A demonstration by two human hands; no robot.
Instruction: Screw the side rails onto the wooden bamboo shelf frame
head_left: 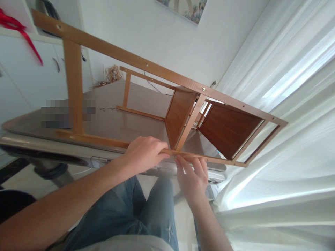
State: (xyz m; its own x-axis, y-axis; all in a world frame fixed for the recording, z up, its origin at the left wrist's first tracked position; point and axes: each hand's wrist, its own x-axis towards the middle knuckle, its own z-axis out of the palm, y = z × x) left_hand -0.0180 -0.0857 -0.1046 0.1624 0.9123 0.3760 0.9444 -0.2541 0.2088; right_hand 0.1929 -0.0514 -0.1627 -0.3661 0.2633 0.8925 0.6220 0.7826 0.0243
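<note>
The left hand point(146, 153), knuckles upward, pinches the wooden frame point(190, 122) at its lower rail. Against this frame the right hand point(193, 176) curls its fingers; its grip I cannot tell.

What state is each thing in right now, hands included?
Left hand: gripping the near lower rail.
Right hand: at that rail; exact grip unclear.
Rack: lying on the table, shelves standing on edge.
Cabinet doors: shut.
Ribbon: dangling over the cabinet front.
Curtain: hanging, lit from behind.
Picture: hung, partly out of view.

white curtains point(274, 188) glow with daylight beside a pale wall point(117, 31) bearing a picture point(187, 9)
</note>
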